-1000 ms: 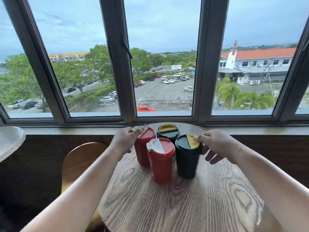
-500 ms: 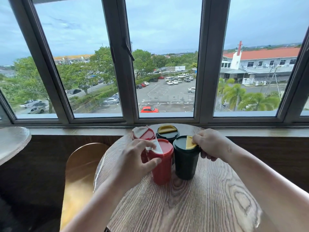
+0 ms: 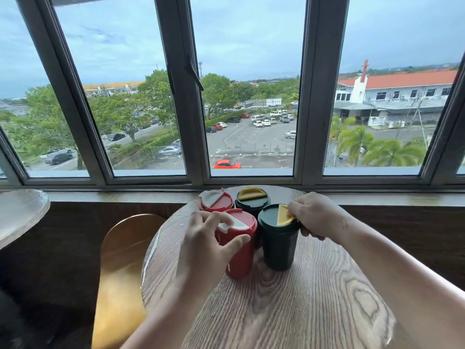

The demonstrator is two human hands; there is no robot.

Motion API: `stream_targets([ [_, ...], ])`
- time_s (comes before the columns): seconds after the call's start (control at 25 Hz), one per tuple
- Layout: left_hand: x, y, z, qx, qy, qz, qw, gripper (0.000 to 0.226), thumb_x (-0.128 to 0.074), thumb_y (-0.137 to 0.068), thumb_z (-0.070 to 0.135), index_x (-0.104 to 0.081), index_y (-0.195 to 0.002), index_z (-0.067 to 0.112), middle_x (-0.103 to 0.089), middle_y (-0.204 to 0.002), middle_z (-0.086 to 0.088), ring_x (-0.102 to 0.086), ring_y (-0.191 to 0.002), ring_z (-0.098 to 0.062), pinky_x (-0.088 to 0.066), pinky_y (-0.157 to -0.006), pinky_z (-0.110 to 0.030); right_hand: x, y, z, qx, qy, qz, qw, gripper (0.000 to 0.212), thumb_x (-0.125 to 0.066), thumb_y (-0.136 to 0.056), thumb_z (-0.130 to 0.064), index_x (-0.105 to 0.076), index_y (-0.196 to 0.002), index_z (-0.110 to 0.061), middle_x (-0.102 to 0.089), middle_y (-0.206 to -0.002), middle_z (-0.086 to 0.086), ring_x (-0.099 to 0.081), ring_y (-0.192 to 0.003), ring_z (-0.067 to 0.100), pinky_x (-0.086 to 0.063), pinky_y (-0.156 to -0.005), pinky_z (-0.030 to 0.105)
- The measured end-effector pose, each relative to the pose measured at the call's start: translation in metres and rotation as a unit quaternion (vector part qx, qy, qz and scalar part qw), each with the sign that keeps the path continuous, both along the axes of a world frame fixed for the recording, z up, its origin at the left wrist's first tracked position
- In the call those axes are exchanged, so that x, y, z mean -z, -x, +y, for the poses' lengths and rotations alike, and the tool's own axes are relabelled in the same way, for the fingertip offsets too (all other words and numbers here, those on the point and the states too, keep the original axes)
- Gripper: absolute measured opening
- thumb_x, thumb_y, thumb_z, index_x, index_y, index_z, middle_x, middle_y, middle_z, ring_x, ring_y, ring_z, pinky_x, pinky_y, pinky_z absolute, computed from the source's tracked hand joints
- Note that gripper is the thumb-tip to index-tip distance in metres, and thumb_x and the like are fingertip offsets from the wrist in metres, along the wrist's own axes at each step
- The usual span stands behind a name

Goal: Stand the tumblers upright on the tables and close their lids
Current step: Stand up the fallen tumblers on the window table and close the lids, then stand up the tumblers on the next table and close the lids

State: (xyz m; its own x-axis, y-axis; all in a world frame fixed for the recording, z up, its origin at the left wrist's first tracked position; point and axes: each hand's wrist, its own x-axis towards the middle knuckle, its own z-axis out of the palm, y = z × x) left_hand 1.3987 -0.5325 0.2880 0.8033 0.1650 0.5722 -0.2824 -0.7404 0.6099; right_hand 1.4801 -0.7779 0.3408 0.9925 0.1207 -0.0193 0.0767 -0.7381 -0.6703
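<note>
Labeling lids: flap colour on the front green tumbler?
Yellow flap on the dark green tumbler; head view.

Four tumblers stand upright in a cluster on a round wood-grain table (image 3: 289, 306) set against a window sill (image 3: 125, 196). The left hand (image 3: 208, 245) wraps the near red tumbler (image 3: 240, 250), fingertips on its white lid flap (image 3: 230, 224) and thumb across the body. The right hand (image 3: 317, 217) pinches the yellow lid flap (image 3: 283, 214) of the near dark green tumbler (image 3: 278, 244), the flap tilted up. Behind these stand a second red tumbler (image 3: 217, 200) with a white flap and a second dark green tumbler (image 3: 252, 199) with a yellow flap. A wooden chair back (image 3: 120, 268) sits left of the table; another table's edge (image 3: 22, 212) shows far left.
</note>
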Motion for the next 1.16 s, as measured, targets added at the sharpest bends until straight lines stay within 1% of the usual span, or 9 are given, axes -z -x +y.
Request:
stream_targets([
  [0.08,0.004,0.0,-0.003,0.0,0.003,-0.01,1.0,0.041,-0.088,-0.072,0.055,-0.072,-0.102,0.034,-0.055,-0.109,0.01,-0.062,-0.094,-0.001,-0.063,-0.076,-0.033,-0.002,0.001,0.001,-0.001,-0.004,-0.004,1.0,0.038,-0.047,-0.094,-0.026,-0.066,-0.077,0.002,-0.063,-0.05,0.007,-0.046,-0.038,0.02,-0.034,-0.037,0.022],
  [0.2,0.007,-0.001,-0.007,-0.007,-0.015,-0.012,1.0,0.043,-0.084,-0.074,0.06,-0.069,-0.105,0.036,-0.052,-0.112,0.01,-0.061,-0.099,-0.009,-0.063,-0.076,-0.032,-0.001,0.0,-0.001,0.006,-0.008,0.003,1.0,0.038,-0.046,-0.095,-0.025,-0.065,-0.074,0.0,-0.062,-0.051,0.007,-0.043,-0.036,0.02,-0.032,-0.036,0.023],
  [0.28,0.006,-0.003,-0.008,-0.02,-0.042,-0.003,0.999,0.047,-0.08,-0.075,0.066,-0.067,-0.11,0.038,-0.05,-0.115,0.01,-0.058,-0.106,-0.011,-0.059,-0.077,-0.029,0.0,-0.002,-0.003,0.013,-0.016,0.013,1.0,0.04,-0.046,-0.095,-0.027,-0.067,-0.081,0.004,-0.062,-0.051,0.006,-0.043,-0.036,0.02,-0.033,-0.038,0.024],
  [0.52,-0.004,0.001,-0.001,-0.027,-0.087,0.05,0.995,0.069,-0.064,-0.074,0.082,-0.059,-0.132,0.044,-0.047,-0.128,0.012,-0.043,-0.122,-0.007,-0.043,-0.084,-0.028,-0.001,-0.003,-0.007,0.006,-0.001,0.041,0.999,0.054,-0.053,-0.097,-0.053,-0.068,-0.077,-0.006,-0.063,-0.055,0.006,-0.048,-0.044,0.022,-0.04,-0.044,0.027],
  [0.64,-0.016,0.005,0.006,-0.012,-0.072,0.065,0.995,0.073,-0.048,-0.074,0.088,-0.059,-0.131,0.044,-0.048,-0.127,0.015,-0.04,-0.123,-0.004,-0.039,-0.088,-0.03,-0.008,-0.005,-0.009,0.01,0.047,-0.013,0.999,0.065,-0.052,-0.095,-0.064,-0.071,-0.086,-0.003,-0.063,-0.058,0.004,-0.054,-0.051,0.02,-0.042,-0.051,0.03],
  [0.8,-0.038,-0.003,0.027,-0.003,-0.017,0.056,0.998,0.063,-0.043,-0.08,0.084,-0.064,-0.123,0.042,-0.058,-0.122,0.011,-0.052,-0.122,-0.013,-0.045,-0.093,-0.038,-0.031,-0.01,-0.004,-0.001,0.085,-0.128,0.988,0.064,-0.055,-0.091,-0.067,-0.066,-0.07,-0.008,-0.069,-0.067,0.004,-0.065,-0.068,0.024,-0.048,-0.061,0.036],
  [0.88,-0.051,-0.008,0.042,-0.008,0.013,0.048,0.999,0.059,-0.045,-0.081,0.083,-0.065,-0.118,0.042,-0.062,-0.122,0.009,-0.057,-0.12,-0.015,-0.05,-0.099,-0.043,-0.044,-0.012,0.009,-0.023,0.087,-0.169,0.981,0.054,-0.057,-0.091,-0.065,-0.072,-0.077,-0.015,-0.073,-0.077,0.002,-0.067,-0.075,0.024,-0.051,-0.065,0.035],
  [1.0,-0.072,-0.007,0.068,-0.017,0.03,0.045,0.998,0.055,-0.05,-0.082,0.076,-0.066,-0.119,0.038,-0.062,-0.122,0.01,-0.058,-0.118,-0.012,-0.05,-0.101,-0.042,-0.061,-0.015,0.043,-0.067,0.048,-0.209,0.974,0.049,-0.06,-0.091,-0.062,-0.078,-0.104,-0.018,-0.075,-0.101,0.002,-0.068,-0.092,0.023,-0.056,-0.078,0.036],
  [1.16,-0.094,0.01,0.119,-0.047,0.024,0.041,0.998,0.048,-0.06,-0.088,0.064,-0.064,-0.125,0.033,-0.062,-0.125,0.007,-0.057,-0.121,-0.015,-0.047,-0.1,-0.04,-0.071,-0.005,0.117,-0.136,0.006,-0.235,0.963,0.049,-0.065,-0.092,-0.057,-0.075,-0.118,-0.017,-0.078,-0.111,0.006,-0.066,-0.093,0.021,-0.05,-0.076,0.033],
])
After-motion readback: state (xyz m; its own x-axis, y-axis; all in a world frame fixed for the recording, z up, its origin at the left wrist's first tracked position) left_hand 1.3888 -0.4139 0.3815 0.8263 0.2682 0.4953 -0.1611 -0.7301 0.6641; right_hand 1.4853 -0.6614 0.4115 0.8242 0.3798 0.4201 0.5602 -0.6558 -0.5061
